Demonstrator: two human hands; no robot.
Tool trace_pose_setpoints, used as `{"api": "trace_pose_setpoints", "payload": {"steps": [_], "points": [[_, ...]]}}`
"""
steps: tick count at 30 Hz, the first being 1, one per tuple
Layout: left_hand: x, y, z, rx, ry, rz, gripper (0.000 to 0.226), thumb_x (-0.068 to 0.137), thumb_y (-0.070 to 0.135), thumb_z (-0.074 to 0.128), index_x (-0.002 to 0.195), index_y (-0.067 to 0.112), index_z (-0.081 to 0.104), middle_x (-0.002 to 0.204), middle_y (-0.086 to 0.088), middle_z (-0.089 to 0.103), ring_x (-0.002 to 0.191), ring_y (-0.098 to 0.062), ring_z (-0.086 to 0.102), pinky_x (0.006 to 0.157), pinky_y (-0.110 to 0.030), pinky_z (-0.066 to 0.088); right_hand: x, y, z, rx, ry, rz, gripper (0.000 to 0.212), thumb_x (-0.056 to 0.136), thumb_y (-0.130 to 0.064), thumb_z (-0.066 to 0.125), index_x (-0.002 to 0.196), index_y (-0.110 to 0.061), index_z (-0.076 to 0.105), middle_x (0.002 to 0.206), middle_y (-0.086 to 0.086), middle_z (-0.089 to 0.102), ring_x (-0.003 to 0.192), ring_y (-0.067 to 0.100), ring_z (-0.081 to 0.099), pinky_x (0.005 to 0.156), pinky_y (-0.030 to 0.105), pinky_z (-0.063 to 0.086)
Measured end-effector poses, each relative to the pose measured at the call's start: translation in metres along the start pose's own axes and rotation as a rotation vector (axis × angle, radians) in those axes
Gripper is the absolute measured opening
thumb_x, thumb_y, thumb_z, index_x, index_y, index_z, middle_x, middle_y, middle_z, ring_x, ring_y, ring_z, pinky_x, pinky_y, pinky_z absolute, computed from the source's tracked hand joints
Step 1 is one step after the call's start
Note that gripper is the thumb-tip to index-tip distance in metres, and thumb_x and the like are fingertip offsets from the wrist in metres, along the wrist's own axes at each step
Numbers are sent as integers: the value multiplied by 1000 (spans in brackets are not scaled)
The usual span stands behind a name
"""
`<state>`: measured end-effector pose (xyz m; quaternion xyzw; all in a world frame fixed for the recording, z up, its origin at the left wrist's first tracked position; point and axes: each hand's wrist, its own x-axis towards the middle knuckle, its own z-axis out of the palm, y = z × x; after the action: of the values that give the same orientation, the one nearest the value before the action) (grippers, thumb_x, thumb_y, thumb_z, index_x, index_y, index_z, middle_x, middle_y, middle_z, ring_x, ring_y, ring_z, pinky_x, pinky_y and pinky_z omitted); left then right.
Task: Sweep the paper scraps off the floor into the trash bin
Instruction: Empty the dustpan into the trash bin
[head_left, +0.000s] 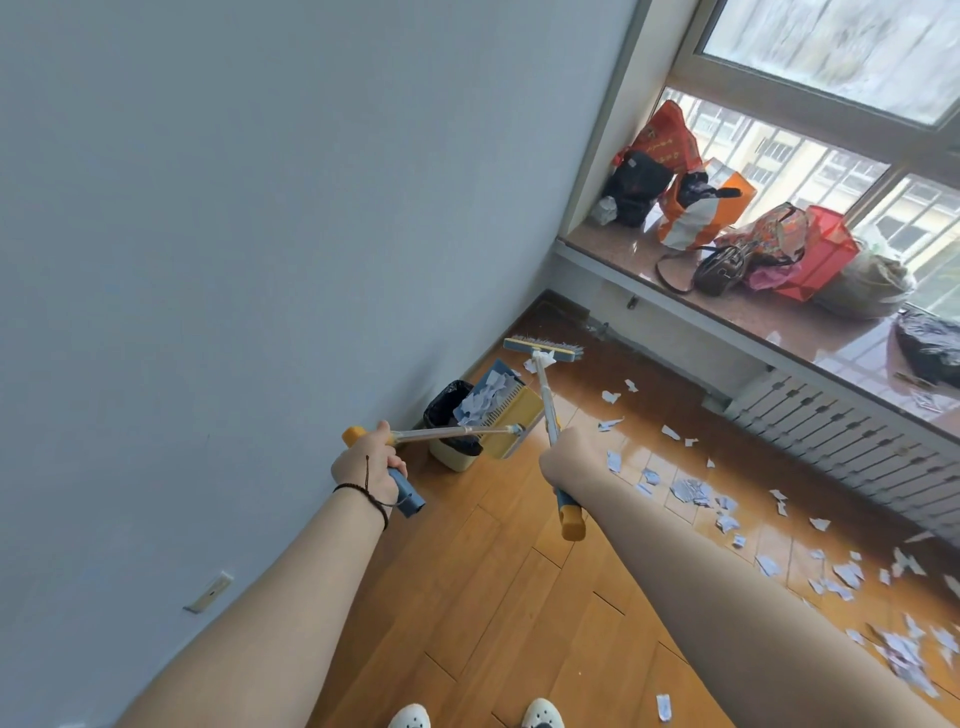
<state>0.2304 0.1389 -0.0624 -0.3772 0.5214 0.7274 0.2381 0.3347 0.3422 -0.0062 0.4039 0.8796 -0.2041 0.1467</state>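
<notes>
My left hand (366, 462) grips the long handle of a yellow and blue dustpan (511, 415). The pan is tilted over a small trash bin (452, 457) lined with a black bag, against the wall. White paper scraps (480, 400) lie in the pan above the bin's mouth. My right hand (563, 457) grips the handle of a broom (543, 351), whose blue head is raised beyond the pan. Several more paper scraps (691, 491) lie scattered on the wooden floor to the right.
A grey wall (234, 260) runs along the left. A stone windowsill (727, 306) at the right carries bags and a red basket (823, 254). A radiator cover (852, 447) sits below it. My two white shoes (410, 717) show at the bottom edge.
</notes>
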Motion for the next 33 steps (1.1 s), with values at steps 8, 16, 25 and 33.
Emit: {"api": "trace_pose_setpoints", "payload": {"steps": [8,16,25,33], "points": [[22,12,-10,-39,-83,-83,45,105,31,51,65,16,35,26,4,35,19,-10,34,47,-22,38,6,-12,6,-27,-23,30,10,94,-7,42,101,-4,49,80,9,52,68,21,54,59,27,48],[35,7,-23,-394,-113,-284,37,102,21,56,69,18,41,40,9,34,29,-3,32,42,-15,32,13,-13,14,-13,-40,54,7,92,-6,44,97,-6,49,70,7,51,56,16,49,49,24,43],[51,5,-24,-561,-85,-342,32,99,15,57,72,20,40,42,10,34,31,-3,34,44,-15,34,20,-14,19,-28,-54,43,17,93,-8,44,106,-4,53,81,11,59,65,20,57,61,29,54],[45,1,-32,-704,-95,-412,32,97,5,48,70,17,35,44,7,33,39,-6,35,45,-17,38,21,-14,19,-43,-58,38,16,92,-8,44,104,-5,54,73,8,56,55,17,51,46,24,42]]}}
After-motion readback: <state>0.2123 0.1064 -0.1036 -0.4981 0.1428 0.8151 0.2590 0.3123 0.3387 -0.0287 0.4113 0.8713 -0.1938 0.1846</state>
